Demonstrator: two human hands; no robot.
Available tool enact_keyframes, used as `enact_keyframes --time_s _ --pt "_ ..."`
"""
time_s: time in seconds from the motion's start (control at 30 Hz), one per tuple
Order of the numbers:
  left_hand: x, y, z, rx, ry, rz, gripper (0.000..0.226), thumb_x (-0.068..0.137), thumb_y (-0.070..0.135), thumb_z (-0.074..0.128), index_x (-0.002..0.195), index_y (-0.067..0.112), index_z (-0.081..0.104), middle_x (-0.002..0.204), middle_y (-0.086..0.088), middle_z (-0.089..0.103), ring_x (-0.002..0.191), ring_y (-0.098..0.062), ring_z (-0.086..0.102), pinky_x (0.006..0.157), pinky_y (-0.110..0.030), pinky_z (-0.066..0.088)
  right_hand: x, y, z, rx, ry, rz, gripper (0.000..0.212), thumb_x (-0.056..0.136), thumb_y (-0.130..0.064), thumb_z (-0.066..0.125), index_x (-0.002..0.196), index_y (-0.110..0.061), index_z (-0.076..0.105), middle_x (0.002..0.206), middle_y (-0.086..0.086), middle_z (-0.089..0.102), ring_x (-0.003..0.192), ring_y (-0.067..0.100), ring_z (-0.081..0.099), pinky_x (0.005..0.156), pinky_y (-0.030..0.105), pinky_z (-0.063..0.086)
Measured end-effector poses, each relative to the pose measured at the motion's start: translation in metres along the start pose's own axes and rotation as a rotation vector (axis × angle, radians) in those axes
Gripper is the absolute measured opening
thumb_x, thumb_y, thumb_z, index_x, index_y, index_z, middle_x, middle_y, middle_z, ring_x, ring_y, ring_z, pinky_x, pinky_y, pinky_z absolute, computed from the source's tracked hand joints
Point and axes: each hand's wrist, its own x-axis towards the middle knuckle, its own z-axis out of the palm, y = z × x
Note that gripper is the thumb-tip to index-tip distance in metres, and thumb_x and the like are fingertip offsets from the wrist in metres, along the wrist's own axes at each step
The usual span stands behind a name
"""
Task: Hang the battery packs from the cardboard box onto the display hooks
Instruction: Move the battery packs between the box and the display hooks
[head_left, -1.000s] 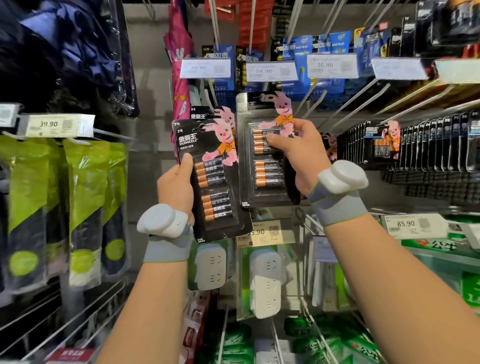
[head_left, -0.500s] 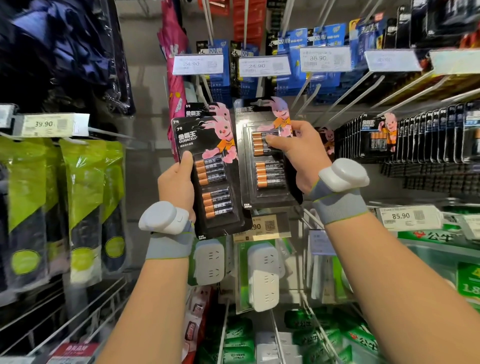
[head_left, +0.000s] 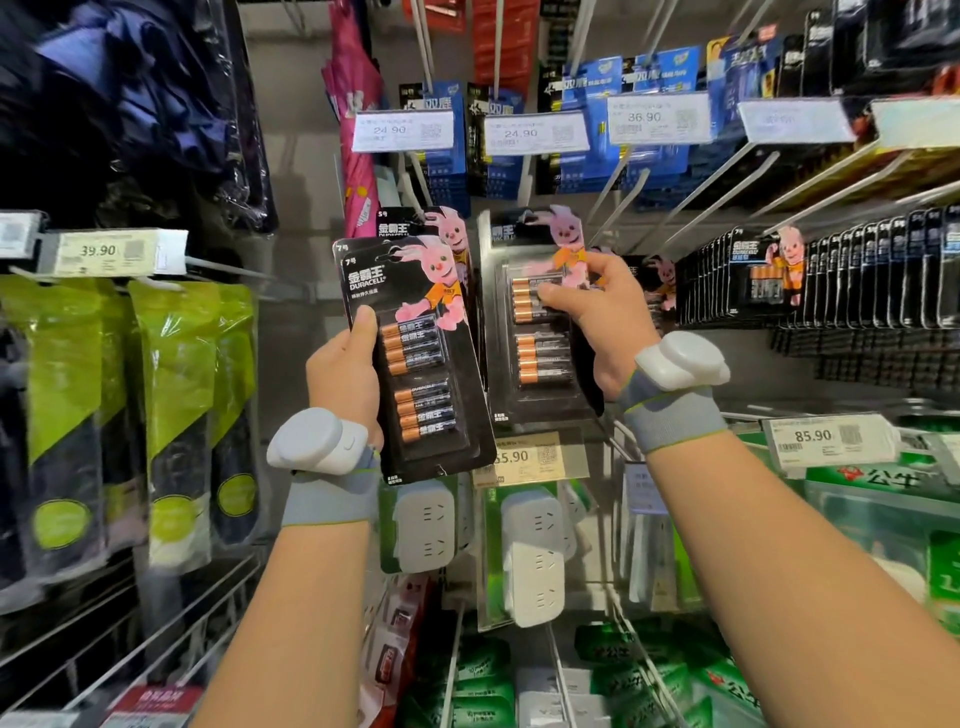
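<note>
My left hand (head_left: 345, 374) grips a black battery pack (head_left: 415, 358) with a pink rabbit by its left edge, thumb on the front; another pack shows just behind it. My right hand (head_left: 597, 322) pinches a second, larger battery pack (head_left: 540, 322) near its top, thumb across the upper batteries, holding it upright against the display. Bare metal display hooks (head_left: 696, 208) slant out above and to the right of that pack. The cardboard box is out of view.
A long row of hung battery packs (head_left: 831, 280) fills the right. Blue battery packs (head_left: 649, 135) and price tags (head_left: 535, 132) hang above. White power sockets (head_left: 535, 561) hang below my hands. Green pouches (head_left: 176, 405) hang at the left.
Both hands and their packs stay nearly in place. The right-hand pack has shifted slightly right and up toward the hooks; my view has tilted a little.
</note>
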Motion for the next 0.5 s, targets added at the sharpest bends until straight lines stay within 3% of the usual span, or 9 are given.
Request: enact_keyframes --time_s 0.17,0.27,0.37,0.5 --pt "0.004 0.002 0.002 0.001 -0.001 0.011 0.032 0.095 0.037 0.057 0.075 0.013 0.063 0.087 -0.012 0.069 0.083 -0.028 0.066 0.089 -0.052 0.053 0.0 -0.012 -0.001 0.032 -0.072 -0.15 0.038 0.079 0.001 0.071 0.102 -0.022 0.052 0.102 0.009 0.068 0.088 0.024 0.069 0.075 0.04 0.058" --pt "0.003 -0.002 0.004 -0.009 -0.018 0.015 0.032 0.095 0.038 0.057 0.076 0.012 0.062 0.082 -0.008 0.069 0.08 -0.026 0.066 0.089 -0.052 0.053 0.007 -0.012 0.001 0.007 -0.013 -0.177 0.04 0.077 -0.004 0.074 0.107 -0.02 0.052 0.108 0.012 0.067 0.099 0.028 0.066 0.086 0.041 0.055" --pt "0.002 -0.003 0.006 -0.004 -0.029 0.023 0.031 0.094 0.038 0.057 0.078 0.012 0.061 0.078 -0.006 0.068 0.078 -0.024 0.065 0.09 -0.052 0.052 0.017 -0.009 0.001 -0.029 0.036 -0.147 0.039 0.077 -0.008 0.075 0.107 -0.021 0.054 0.11 0.004 0.063 0.107 0.024 0.062 0.096 0.038 0.051" --pt "0.001 -0.003 0.008 -0.015 -0.037 0.03 0.032 0.095 0.036 0.057 0.074 0.013 0.064 0.073 0.0 0.07 0.074 -0.022 0.067 0.088 -0.049 0.054 0.023 -0.001 0.003 -0.058 0.043 -0.084 0.043 0.074 -0.013 0.078 0.109 -0.022 0.054 0.105 0.0 0.065 0.104 0.025 0.064 0.095 0.047 0.051"
